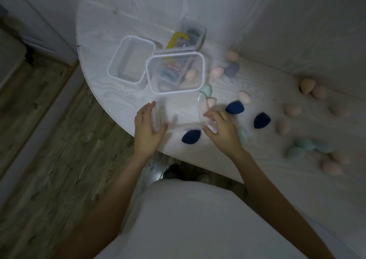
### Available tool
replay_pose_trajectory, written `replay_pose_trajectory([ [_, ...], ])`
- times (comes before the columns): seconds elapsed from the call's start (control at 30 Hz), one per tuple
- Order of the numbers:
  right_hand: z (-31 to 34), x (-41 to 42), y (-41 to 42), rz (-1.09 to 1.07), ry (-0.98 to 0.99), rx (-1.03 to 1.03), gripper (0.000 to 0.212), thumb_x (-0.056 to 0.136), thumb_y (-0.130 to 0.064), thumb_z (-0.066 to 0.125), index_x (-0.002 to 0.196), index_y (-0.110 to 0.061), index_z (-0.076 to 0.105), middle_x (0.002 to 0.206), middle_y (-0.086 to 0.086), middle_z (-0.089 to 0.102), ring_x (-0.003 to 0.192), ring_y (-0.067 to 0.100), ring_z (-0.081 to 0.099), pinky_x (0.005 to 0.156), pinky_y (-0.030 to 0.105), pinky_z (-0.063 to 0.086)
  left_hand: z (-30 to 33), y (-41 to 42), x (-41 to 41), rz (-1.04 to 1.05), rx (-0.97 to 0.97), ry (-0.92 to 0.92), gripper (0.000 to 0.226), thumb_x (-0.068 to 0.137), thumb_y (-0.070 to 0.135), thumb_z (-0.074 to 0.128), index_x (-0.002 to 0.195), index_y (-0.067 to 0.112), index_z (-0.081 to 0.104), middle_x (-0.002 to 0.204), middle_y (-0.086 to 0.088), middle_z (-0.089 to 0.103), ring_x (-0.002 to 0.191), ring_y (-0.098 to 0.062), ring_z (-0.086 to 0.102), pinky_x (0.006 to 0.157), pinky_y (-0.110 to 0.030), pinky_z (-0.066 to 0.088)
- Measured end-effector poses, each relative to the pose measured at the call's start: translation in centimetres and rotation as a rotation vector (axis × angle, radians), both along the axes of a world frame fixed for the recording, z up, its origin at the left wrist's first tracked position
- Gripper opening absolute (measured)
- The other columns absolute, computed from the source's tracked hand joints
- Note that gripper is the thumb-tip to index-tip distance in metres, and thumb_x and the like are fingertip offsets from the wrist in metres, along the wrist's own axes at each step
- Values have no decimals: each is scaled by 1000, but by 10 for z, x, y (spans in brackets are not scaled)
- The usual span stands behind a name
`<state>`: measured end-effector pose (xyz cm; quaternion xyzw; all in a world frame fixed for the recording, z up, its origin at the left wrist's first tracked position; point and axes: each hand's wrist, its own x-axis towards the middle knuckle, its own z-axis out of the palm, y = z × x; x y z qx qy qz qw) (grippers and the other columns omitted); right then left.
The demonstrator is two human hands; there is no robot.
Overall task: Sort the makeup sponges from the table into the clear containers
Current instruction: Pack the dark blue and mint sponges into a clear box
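Makeup sponges scattered over the white table (111, 31), mostly across the right half of the frame. Three dark navy sponges near the centre: one (191, 136) at the table's near edge between the two hands, one (235, 107) just above the right hand, one (262, 120) further right. Pale pink and peach sponges dotted around them, among them one (244, 96) touching the top of the upper navy sponge, a pair (307, 86) at the right, and one (231, 55) above centre beside a grey-purple sponge (232, 69). A cluster of teal sponges (306, 144) at the lower right, with more pink ones just below. Clear containers at upper centre: an empty one (131, 60) on the left, touching a second (175, 73) that shows a peach sponge (191, 74) inside, and a third (194, 33) behind, holding darker items too blurred to name, with a yellow object (174, 40) beside it. A faint, blurred clear container (179, 112) in the centre between the hands. Left hand (147, 129) open, fingers curved at that container's left side; right hand (221, 129) open, fingers spread at its right side; actual contact impossible to tell through the blur. Wood-look floor (49, 140) at the left and bottom of the frame.
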<state>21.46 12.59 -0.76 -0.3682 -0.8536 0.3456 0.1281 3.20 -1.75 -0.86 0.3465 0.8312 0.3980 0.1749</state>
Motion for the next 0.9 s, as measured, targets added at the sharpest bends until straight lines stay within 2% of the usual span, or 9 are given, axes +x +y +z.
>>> replay_pose_trajectory([
  [0.1, -7, 5, -3, 30, -2, 35, 28, 86, -18, 62, 114, -17, 56, 117, 1, 53, 106, 17, 51, 87, 31, 46, 7, -1, 24, -185, 95, 345, 45, 82, 24, 61, 123, 9, 53, 123, -13, 51, 115, -22, 41, 98, -26, 35],
  [0.2, -7, 11, -1, 23, 22, 43, 28, 89, -14, 57, 118, -15, 56, 118, 3, 55, 109, 18, 51, 89, 29, 43, -1, 6, 56, -472, 52, 426, 35, 82, 23, 55, 113, 8, 60, 107, -9, 61, 101, -19, 49, 81, -26, 44],
  [0.27, -7, 18, 6, -14, 24, 84, 29, 90, -12, 55, 119, -13, 56, 118, 6, 56, 108, 20, 52, 90, 29, 42, -15, 8, 75, -576, -100, 443, 45, 77, 18, 62, 120, 7, 57, 117, -11, 58, 108, -24, 51, 83, -30, 49],
  [0.37, -7, 34, 28, -90, -64, 155, 34, 89, -6, 54, 123, -9, 55, 125, 10, 54, 114, 25, 49, 96, 27, 35, -28, 10, 89, -581, -264, 443, 62, 70, 10, 69, 129, 6, 51, 127, -16, 52, 113, -32, 49, 84, -37, 50],
  [0.43, -10, 41, 48, -101, -137, 163, 39, 89, -1, 52, 127, -7, 52, 131, 11, 52, 120, 27, 45, 102, 30, 32, -29, 13, 89, -532, -262, 444, 60, 67, 5, 70, 124, 4, 54, 117, -17, 56, 100, -33, 54, 71, -36, 53],
  [0.53, -19, 41, 69, -25, -258, 207, 48, 87, 6, 51, 132, -8, 48, 135, 11, 48, 123, 30, 43, 102, 37, 37, -25, 16, 93, -469, -299, 431, 58, 69, 3, 73, 123, 3, 53, 105, -18, 57, 87, -32, 55, 55, -30, 44],
  [0.67, -22, 34, 80, -31, -444, 299, 49, 87, 2, 55, 134, -9, 46, 125, 18, 48, 110, 33, 47, 86, 40, 43, -20, 19, 95, -441, -460, 266, 47, 87, 18, 60, 131, 8, 46, 116, -12, 52, 103, -27, 51, 73, -36, 45],
  [0.77, -6, 32, 77, -90, -430, 304, 34, 89, -13, 59, 122, -5, 53, 120, 16, 49, 104, 30, 50, 76, 38, 44, -4, 11, 92, -388, -245, 196, 35, 82, 19, 67, 115, 12, 58, 99, -4, 57, 83, -17, 56, 68, -33, 50],
  [0.9, 30, 26, 49, -304, 96, 76, 34, 81, -18, 69, 108, -7, 52, 112, 6, 49, 83, 14, 53, 65, 20, 42, 33, 3, 69, -161, 144, 158, 33, 80, 13, 71, 112, 14, 61, 94, 2, 52, 76, -4, 49, 70, -11, 46],
])
